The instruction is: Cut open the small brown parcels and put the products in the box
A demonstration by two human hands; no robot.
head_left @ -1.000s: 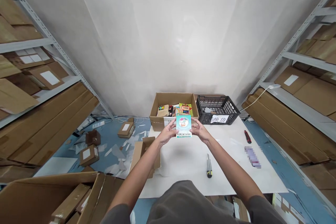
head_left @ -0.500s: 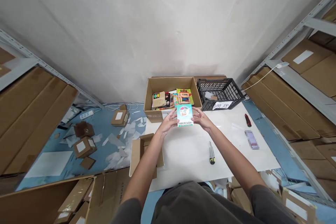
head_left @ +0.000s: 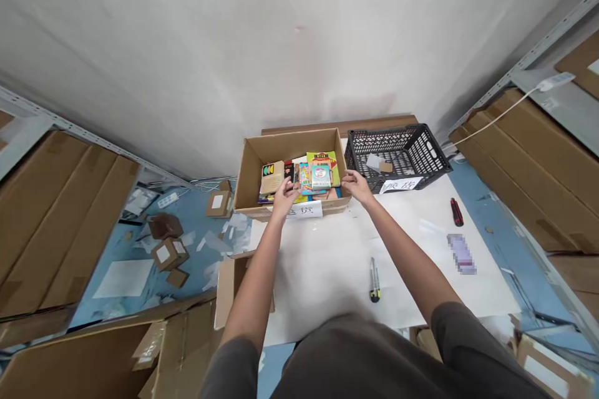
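A small teal and white card box [head_left: 321, 176] with a round picture lies on the books inside the cardboard carton [head_left: 250, 165]. My left hand [head_left: 284, 198] is over the carton's front edge, left of the teal box, with its fingers apart and nothing in them. At the front right corner of the carton, my right hand [head_left: 358, 187] is also open, its fingertips near the rim; whether they touch it I cannot tell. Around the teal box lie a yellow-green book [head_left: 331, 161], a tan book [head_left: 272, 179] and several other booklets.
A black plastic crate [head_left: 397, 173] with a few scraps stands right of the carton. On the white table [head_left: 322, 262] lie a utility knife [head_left: 374, 280], a red cutter [head_left: 456, 212] and a blurred purple item [head_left: 462, 254]. An opened small carton [head_left: 225, 293] is at left.
The teal card box has gone from between both hands to the top of the books in the carton. My hands have let go and spread apart. The view has shifted somewhat.
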